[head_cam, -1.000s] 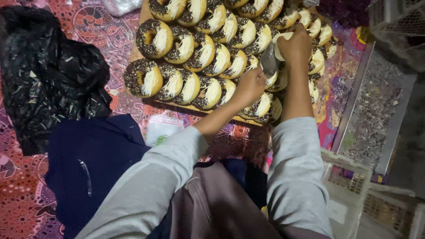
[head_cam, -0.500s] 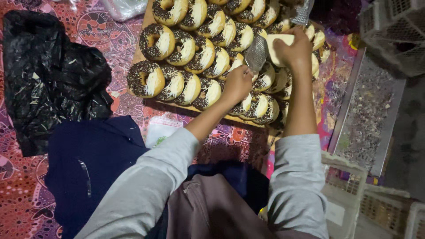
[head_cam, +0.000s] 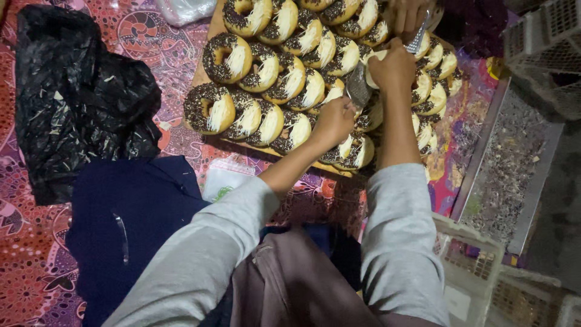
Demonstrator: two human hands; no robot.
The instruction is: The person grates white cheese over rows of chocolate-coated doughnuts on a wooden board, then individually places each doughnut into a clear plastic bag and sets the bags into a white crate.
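Near the upper middle of the frame we see our left hand [head_cam: 331, 123] closed around the handle of a small metal grater [head_cam: 358, 89], held over the rows of doughnuts [head_cam: 284, 79]. Just above and to the right of it, our right hand [head_cam: 394, 68] is clenched on a pale block [head_cam: 370, 60], probably cheese, pressed at the grater's upper end. The block looks soft and crumbly — we judge it light, likely to break under a hard squeeze, best held by its broad sides near the back. The grater seems stiff and thin, safest taken by the handle, away from its teeth. The doughnuts, chocolate-sprinkled with pale shreds, sit on a wooden board [head_cam: 210, 31] and would smear if touched on top.

Most of the block is hidden in our fist. Another hand [head_cam: 407, 13] at the top edge holds a second metal tool — cut off, hard to make out.
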